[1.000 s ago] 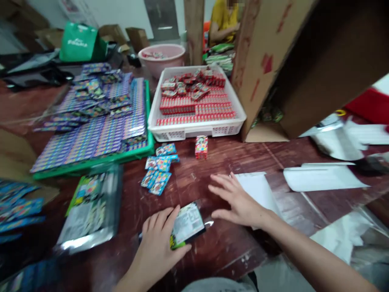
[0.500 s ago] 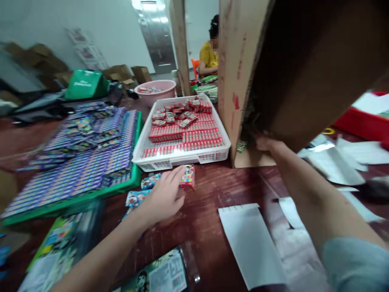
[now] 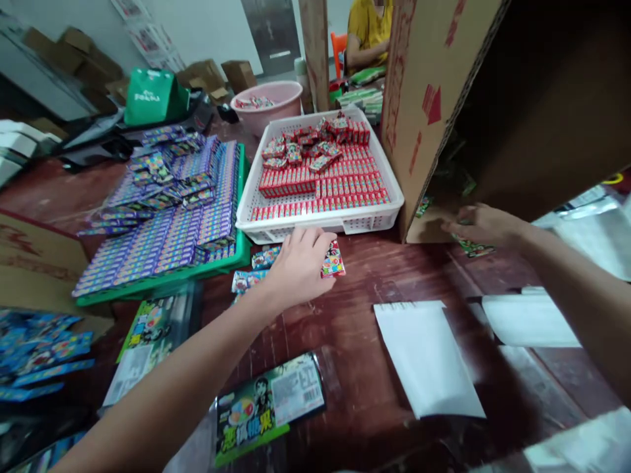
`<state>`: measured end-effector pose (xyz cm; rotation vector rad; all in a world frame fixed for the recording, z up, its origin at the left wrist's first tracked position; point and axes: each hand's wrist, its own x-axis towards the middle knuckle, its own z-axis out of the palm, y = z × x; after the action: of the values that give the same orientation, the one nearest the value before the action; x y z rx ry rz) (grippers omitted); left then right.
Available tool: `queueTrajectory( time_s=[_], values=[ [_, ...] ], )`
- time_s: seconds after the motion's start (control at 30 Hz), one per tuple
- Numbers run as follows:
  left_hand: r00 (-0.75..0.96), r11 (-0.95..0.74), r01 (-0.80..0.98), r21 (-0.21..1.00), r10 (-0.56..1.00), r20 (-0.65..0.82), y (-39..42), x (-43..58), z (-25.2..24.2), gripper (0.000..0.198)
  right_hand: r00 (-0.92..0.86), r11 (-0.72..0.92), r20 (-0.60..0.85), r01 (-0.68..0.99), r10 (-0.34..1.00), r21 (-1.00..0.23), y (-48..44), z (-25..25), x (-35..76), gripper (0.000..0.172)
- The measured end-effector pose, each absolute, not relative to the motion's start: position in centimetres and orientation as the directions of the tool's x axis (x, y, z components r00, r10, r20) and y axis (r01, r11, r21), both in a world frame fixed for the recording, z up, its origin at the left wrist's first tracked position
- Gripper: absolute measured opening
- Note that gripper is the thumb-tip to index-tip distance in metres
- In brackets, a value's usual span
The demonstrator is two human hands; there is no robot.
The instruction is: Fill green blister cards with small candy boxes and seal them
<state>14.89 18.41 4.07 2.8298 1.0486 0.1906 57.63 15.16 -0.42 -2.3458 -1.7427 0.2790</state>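
Note:
My left hand point(image 3: 302, 266) is closed at a small red printed box point(image 3: 334, 257) on the table, in front of the white basket. Its fingers cover the box's left side. Small blue packets point(image 3: 249, 280) lie beside that hand, partly under it. At the mouth of a large cardboard box point(image 3: 419, 131), my right hand point(image 3: 486, 226) pinches small green printed packets point(image 3: 473, 247). More green packets point(image 3: 422, 206) show in the box's dark inside; how many is hidden.
A white basket point(image 3: 320, 226) holds rows of red boxes. Left of it, a green tray point(image 3: 244, 253) carries purple packets. Green-labelled clear packages point(image 3: 269, 410) and a white notepad point(image 3: 428, 358) lie in front. A pink tub point(image 3: 269, 108) and a person in yellow point(image 3: 367, 36) are behind.
My right hand has come out of the cardboard box's dark inside to its front edge, with green packets now showing in its fingers. My left hand stays at the red box. The view has tilted down.

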Motion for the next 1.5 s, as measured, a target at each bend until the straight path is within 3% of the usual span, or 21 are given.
queueTrajectory(
  time_s=[0.1, 0.17, 0.23, 0.3, 0.4, 0.5, 0.6, 0.77, 0.87, 0.93, 1.0, 1.1, 1.17, 1.23, 1.3, 1.43, 1.5],
  values=[
    [0.790, -0.767, 0.599, 0.229, 0.613, -0.012, 12.7, 13.7, 3.4, 0.064, 0.237, -0.271, -0.133, 0.862, 0.962, -0.429, 9.0, -0.3, 50.1, 0.057],
    [0.808, -0.759, 0.584, 0.287, 0.576, -0.123, 9.3, 12.7, 1.8, 0.064, 0.102, -0.144, -0.102, 0.703, 0.990, -0.697, 5.0, -0.6, 43.9, 0.046],
    [0.796, -0.731, 0.604, 0.319, 0.579, -0.179, 6.8, 11.8, 0.0, 0.070, -0.008, -0.068, -0.097, 0.657, 0.995, -0.751, 1.9, -1.1, 38.5, 0.038],
    [0.773, -0.702, 0.630, 0.331, 0.608, -0.183, 5.5, 10.9, -1.2, 0.081, -0.032, -0.049, -0.100, 0.702, 0.994, -0.710, 0.1, -1.6, 35.3, 0.033],
    [0.759, -0.677, 0.642, 0.361, 0.627, -0.173, 4.8, 9.2, -1.5, 0.096, -0.080, 0.059, -0.019, 0.856, 0.997, -0.514, -0.7, -1.6, 34.5, 0.040],
    [0.746, -0.641, 0.649, 0.410, 0.643, -0.175, 4.3, 7.6, -1.3, 0.103, -0.260, 0.251, 0.026, 0.895, 0.965, -0.370, -1.0, -1.2, 34.5, 0.073],
    [0.743, -0.626, 0.640, 0.445, 0.653, -0.150, 3.6, 6.9, -1.4, 0.105, -0.281, 0.260, -0.008, 0.896, 0.960, -0.361, -1.6, -1.6, 32.5, 0.096],
    [0.752, -0.656, 0.625, 0.423, 0.652, -0.099, 2.6, 6.2, -1.3, 0.093, -0.302, 0.281, 0.030, 0.841, 0.953, -0.461, -2.1, -1.4, 30.2, 0.072],
    [0.726, -0.637, 0.661, 0.396, 0.677, -0.123, 1.8, 4.2, -1.0, 0.103, -0.329, 0.335, 0.113, 0.763, 0.937, -0.553, -1.6, 0.3, 30.5, 0.075],
    [0.687, -0.604, 0.711, 0.359, 0.705, -0.176, 0.9, 2.3, -0.9, 0.095, -0.339, 0.355, 0.140, 0.737, 0.931, -0.576, -1.1, 1.1, 30.3, 0.074],
    [0.633, -0.562, 0.767, 0.309, 0.743, -0.220, -0.1, 0.5, -1.0, 0.082, -0.347, 0.362, 0.127, 0.785, 0.929, -0.503, -0.5, 1.1, 30.0, 0.066],
    [0.567, -0.508, 0.819, 0.268, 0.789, -0.236, -1.3, -1.5, -1.1, 0.076, -0.401, 0.394, 0.035, 0.874, 0.915, -0.286, 0.4, 0.0, 29.8, 0.058],
    [0.553, -0.490, 0.827, 0.277, 0.796, -0.244, -1.8, -2.3, -1.2, 0.076, -0.493, 0.465, -0.071, 0.853, 0.867, -0.236, 0.9, -0.9, 30.0, 0.069],
    [0.550, -0.480, 0.828, 0.292, 0.797, -0.249, -2.0, -2.7, -1.3, 0.077, -0.558, 0.508, -0.151, 0.817, 0.816, -0.274, 1.1, -1.6, 30.4, 0.084],
    [0.551, -0.478, 0.825, 0.300, 0.797, -0.246, -2.0, -2.9, -1.4, 0.077, -0.536, 0.474, -0.175, 0.829, 0.826, -0.297, 1.0, -1.9, 30.7, 0.090],
    [0.563, -0.496, 0.817, 0.294, 0.795, -0.226, -1.9, -3.0, -1.8, 0.076, -0.270, 0.222, -0.174, 0.942, 0.947, -0.252, 0.5, -1.1, 30.9, 0.063],
    [0.565, -0.503, 0.817, 0.281, 0.796, -0.218, -2.0, -2.9, -1.9, 0.075, -0.096, 0.048, -0.166, 0.960, 0.981, -0.274, 0.1, -0.8, 30.6, 0.058]
  ],
)
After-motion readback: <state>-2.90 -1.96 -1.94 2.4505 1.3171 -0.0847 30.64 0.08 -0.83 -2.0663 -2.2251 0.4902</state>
